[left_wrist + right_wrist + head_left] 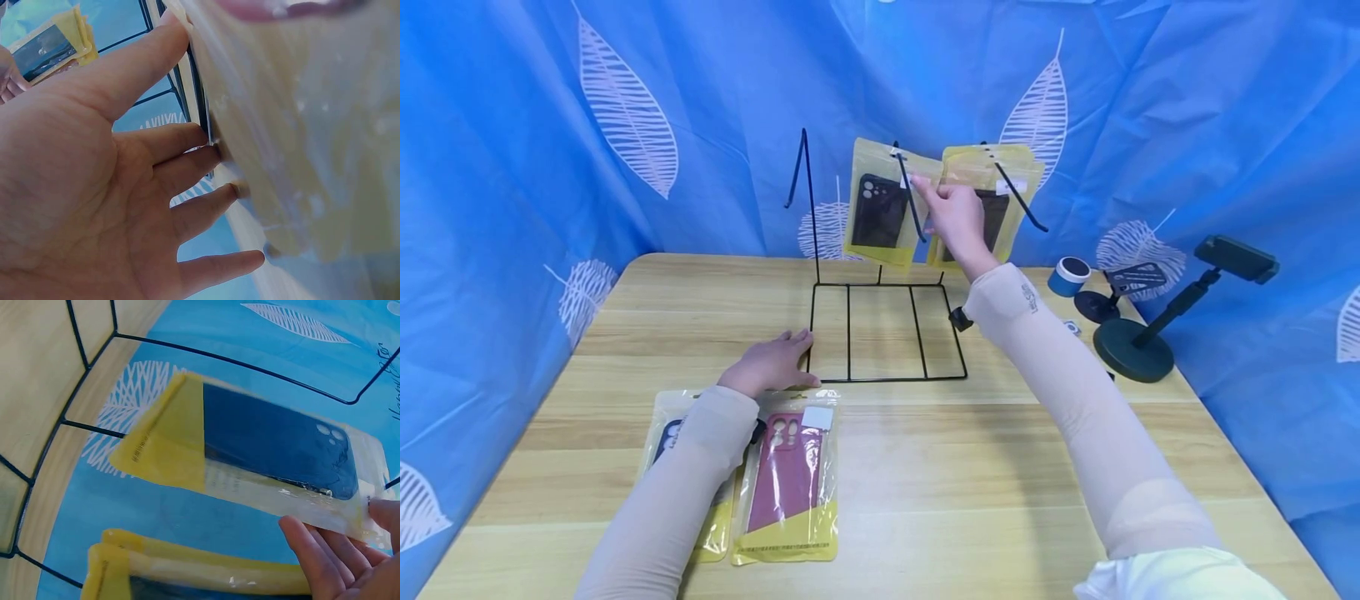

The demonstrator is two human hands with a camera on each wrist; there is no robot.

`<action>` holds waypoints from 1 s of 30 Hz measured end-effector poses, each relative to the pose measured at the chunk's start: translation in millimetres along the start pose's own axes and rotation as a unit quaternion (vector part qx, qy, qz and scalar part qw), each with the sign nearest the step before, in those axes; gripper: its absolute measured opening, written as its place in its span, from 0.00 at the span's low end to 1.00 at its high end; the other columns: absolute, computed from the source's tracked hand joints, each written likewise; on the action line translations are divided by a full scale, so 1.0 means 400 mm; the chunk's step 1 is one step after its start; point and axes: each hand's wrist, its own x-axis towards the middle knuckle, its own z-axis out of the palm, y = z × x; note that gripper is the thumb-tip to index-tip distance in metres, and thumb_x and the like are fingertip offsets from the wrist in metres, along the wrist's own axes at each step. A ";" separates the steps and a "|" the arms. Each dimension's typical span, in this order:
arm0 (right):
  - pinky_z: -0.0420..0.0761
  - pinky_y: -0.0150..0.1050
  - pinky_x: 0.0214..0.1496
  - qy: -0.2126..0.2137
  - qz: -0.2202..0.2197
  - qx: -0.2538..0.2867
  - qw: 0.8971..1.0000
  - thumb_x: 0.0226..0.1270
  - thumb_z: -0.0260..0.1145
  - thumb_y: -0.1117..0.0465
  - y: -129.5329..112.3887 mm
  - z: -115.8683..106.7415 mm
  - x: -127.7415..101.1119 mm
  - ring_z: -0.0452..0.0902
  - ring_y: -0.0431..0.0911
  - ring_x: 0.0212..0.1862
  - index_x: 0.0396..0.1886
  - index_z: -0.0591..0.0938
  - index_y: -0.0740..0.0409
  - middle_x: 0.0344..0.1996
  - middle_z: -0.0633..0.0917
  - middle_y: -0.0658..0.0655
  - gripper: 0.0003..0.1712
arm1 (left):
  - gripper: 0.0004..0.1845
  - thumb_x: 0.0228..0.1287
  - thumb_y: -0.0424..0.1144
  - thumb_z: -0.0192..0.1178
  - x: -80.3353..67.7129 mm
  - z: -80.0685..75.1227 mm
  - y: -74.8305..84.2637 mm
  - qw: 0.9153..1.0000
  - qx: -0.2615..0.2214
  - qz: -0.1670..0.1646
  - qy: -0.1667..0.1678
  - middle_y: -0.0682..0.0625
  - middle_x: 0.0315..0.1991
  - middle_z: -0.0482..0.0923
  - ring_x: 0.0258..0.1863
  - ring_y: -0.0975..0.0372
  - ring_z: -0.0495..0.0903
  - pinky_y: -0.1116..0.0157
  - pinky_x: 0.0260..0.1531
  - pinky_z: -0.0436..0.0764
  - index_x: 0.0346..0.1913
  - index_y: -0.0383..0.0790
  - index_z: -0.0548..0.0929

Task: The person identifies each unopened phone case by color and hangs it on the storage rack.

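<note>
My right hand (957, 218) pinches the right edge of a clear-and-yellow zip bag holding a black phone case (880, 210), up at the middle hook (910, 192) of a black wire rack (891, 380). In the right wrist view, the thumb lies on the front of this bag (269, 447) and the fingers lie behind it. Similar bags (1026, 167) hang on the right hook, partly hidden by my hand. My left hand (771, 364) rests with fingers spread at the left front corner of the rack's base, above a bag holding a dark red case (786, 475).
Another bagged case (718, 521) lies partly under my left forearm. The rack's left hook (795, 171) juts forward. At the table's right stand a green phone stand (1138, 346), a smaller black stand (1097, 306) and a blue round object (1067, 277). A blue leaf-patterned curtain (730, 100) hangs behind.
</note>
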 end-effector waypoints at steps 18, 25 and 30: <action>0.84 0.42 0.37 -0.240 -0.003 -0.234 0.942 0.64 0.60 0.29 0.141 0.020 -0.159 0.86 0.49 0.34 0.67 0.77 0.52 0.48 0.89 0.57 0.41 | 0.49 0.66 0.59 0.60 0.004 -0.002 0.000 1.000 -0.002 -0.004 -0.010 0.43 0.81 0.43 0.79 0.43 0.44 0.38 0.74 0.53 0.79 0.38 0.49; 0.82 0.44 0.54 -0.369 -0.119 -0.281 0.878 0.64 0.66 0.36 0.135 0.122 -0.291 0.84 0.47 0.47 0.60 0.80 0.55 0.48 0.88 0.53 0.34 | 0.49 0.67 0.59 0.60 0.002 -0.003 0.002 1.000 0.000 -0.003 -0.011 0.42 0.81 0.43 0.79 0.42 0.45 0.37 0.73 0.52 0.79 0.38 0.48; 0.82 0.38 0.47 -0.436 -0.179 -0.297 0.830 0.60 0.69 0.36 0.096 0.211 -0.372 0.80 0.41 0.41 0.55 0.81 0.54 0.41 0.85 0.47 0.33 | 0.49 0.66 0.59 0.60 0.004 -0.006 0.005 1.000 0.008 -0.006 -0.008 0.42 0.81 0.43 0.79 0.42 0.45 0.35 0.73 0.52 0.79 0.38 0.49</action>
